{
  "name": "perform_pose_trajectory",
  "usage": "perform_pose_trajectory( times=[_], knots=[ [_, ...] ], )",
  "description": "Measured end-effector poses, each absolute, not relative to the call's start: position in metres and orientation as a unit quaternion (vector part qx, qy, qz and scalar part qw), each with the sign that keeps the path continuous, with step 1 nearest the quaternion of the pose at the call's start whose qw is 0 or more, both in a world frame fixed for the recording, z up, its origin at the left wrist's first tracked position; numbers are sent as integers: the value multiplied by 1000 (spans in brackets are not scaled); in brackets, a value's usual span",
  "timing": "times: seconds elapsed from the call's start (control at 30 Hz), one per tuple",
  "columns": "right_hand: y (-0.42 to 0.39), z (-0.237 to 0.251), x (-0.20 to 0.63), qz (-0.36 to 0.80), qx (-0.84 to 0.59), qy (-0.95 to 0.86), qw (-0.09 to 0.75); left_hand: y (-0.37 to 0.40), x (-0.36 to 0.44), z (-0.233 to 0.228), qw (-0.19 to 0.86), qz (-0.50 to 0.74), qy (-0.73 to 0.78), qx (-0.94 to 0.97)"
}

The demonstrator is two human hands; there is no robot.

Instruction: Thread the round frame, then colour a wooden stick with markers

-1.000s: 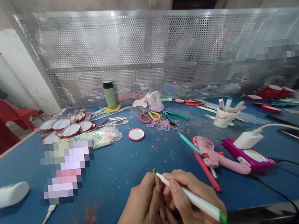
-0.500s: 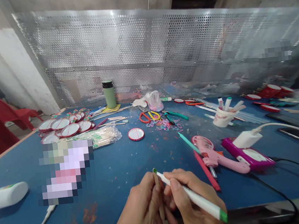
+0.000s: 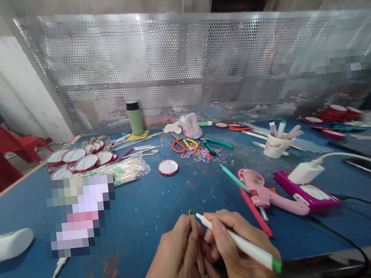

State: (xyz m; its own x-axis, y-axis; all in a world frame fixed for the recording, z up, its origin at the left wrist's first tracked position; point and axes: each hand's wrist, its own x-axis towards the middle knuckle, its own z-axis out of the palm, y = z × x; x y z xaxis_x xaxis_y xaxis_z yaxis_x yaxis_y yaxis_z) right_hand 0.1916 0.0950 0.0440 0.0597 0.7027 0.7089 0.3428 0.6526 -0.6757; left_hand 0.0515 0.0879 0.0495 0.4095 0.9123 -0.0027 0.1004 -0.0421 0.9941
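Note:
Near the table's front edge, my left hand [image 3: 176, 255] pinches a thin wooden stick [image 3: 198, 248] held upright, its rounded top end coloured green. My right hand [image 3: 239, 244] grips a white marker [image 3: 250, 247] with a green end. The marker's pale tip points at the stick's green end, a small gap apart from it. Both hands are close together, and the lower part of the stick is partly hidden by fingers.
Ahead lies a round red-rimmed disc [image 3: 168, 167]. To the right are a pink glue gun [image 3: 260, 191], a purple power strip [image 3: 305, 192] and a paper cup [image 3: 274, 146] of markers. At left, a pack of wooden sticks [image 3: 131, 169] and stacked red-rimmed discs [image 3: 86, 162] lie by a green tumbler [image 3: 135, 120].
The marker's tip has drawn slightly away to the right from the stick's end. More green shows on the stick's tip. The hands otherwise stay in place.

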Motion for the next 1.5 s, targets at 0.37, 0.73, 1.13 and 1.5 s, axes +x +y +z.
perform_pose_trajectory(
  times=[0.37, 0.73, 1.13, 1.5],
  knots=[
    [94, 40, 195, 110, -383, -683, 612, 88, 50, 48, 570, 365, 395, 621],
    [93, 41, 195, 97, -382, -703, 592, 89, 53, 40, 571, 380, 399, 609],
    [93, 40, 200, 36, -407, -716, 566, 90, 58, 40, 560, 396, 396, 610],
    [94, 39, 196, 49, -405, -703, 583, 91, 59, 36, 553, 407, 394, 611]
  ],
)
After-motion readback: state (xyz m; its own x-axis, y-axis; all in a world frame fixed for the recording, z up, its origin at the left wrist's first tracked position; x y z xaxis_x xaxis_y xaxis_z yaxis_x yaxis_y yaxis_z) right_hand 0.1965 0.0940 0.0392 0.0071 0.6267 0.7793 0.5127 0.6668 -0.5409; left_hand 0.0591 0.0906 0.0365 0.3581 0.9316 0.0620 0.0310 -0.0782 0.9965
